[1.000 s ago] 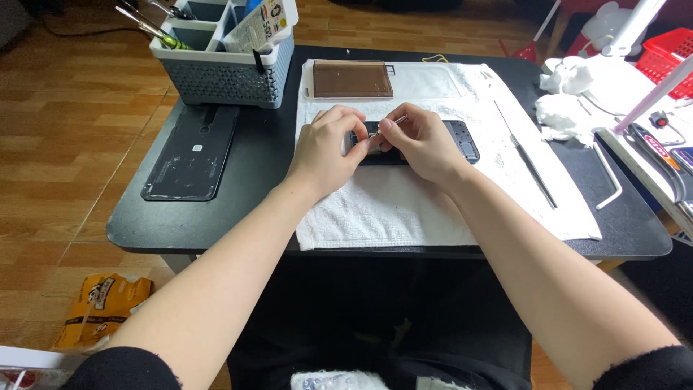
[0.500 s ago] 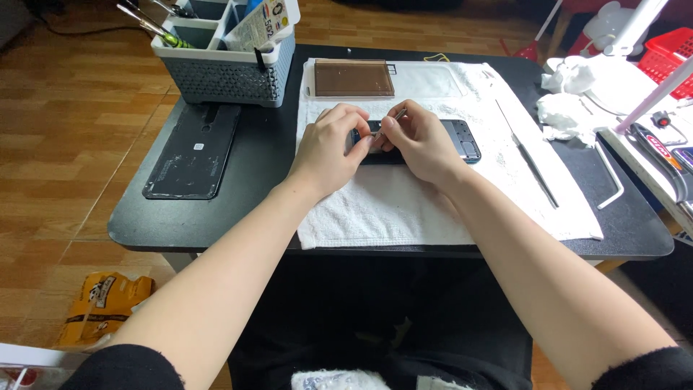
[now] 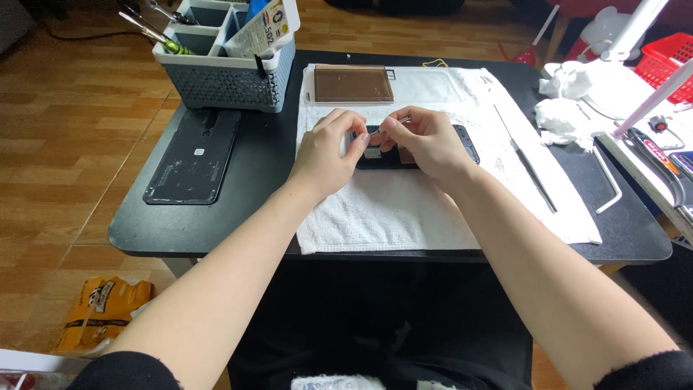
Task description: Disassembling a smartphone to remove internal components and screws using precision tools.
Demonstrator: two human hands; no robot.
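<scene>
An opened black phone point(image 3: 462, 144) lies on a white towel point(image 3: 404, 217) on a black table point(image 3: 274, 180). My left hand point(image 3: 328, 152) rests on the phone's left end, fingers curled around its edge. My right hand point(image 3: 422, 141) covers the phone's middle and pinches thin metal tweezers point(image 3: 397, 123), tip down over a small grey part point(image 3: 372, 152) inside the phone. Most of the phone is hidden under both hands.
A black phone back panel point(image 3: 193, 155) lies left of the towel. A grey tool caddy point(image 3: 220, 68) stands at the back left, a brown tray point(image 3: 352, 83) behind the phone. Long tweezers point(image 3: 530, 166), a bent metal tool point(image 3: 606, 180), crumpled tissues point(image 3: 567, 108) lie right.
My right hand has shifted slightly and lifted its fingers, so the tweezers and the small grey part between the hands show more. The left hand stays in place.
</scene>
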